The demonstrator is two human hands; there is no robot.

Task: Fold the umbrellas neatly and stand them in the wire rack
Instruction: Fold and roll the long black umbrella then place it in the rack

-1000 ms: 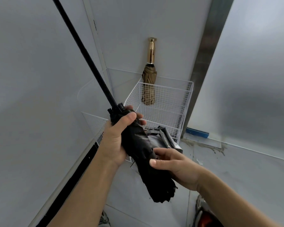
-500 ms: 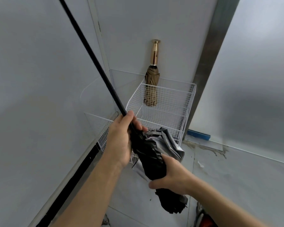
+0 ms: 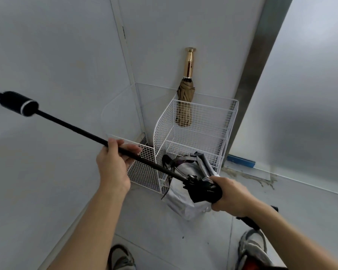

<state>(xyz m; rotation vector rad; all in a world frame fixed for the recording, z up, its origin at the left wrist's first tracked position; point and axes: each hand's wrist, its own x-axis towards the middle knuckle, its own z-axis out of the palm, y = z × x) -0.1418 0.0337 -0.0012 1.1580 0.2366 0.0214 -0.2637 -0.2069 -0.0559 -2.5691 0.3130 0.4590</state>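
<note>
The black umbrella (image 3: 76, 129) is held across the middle of the frame, with its shaft run out from the black handle (image 3: 18, 103) at the upper left down to the bunched black canopy (image 3: 203, 190) at the lower right. The shaft is gripped midway by the left hand (image 3: 113, 162), with the thumb laid over it and the fingers curled under it. The canopy is clasped by the right hand (image 3: 230, 193), whose fingers are wrapped tightly round the fabric. Just behind the canopy, a grey umbrella (image 3: 181, 197) is seen spilling from the front of the white wire rack (image 3: 195, 133) onto the floor. In the rack's rear compartment a tan umbrella (image 3: 184, 102) with a gold handle is stood upright against the wall. A blue strip (image 3: 240, 161) is seen at the wall's foot to the right, and shoes (image 3: 123, 258) at the bottom edge.
</note>
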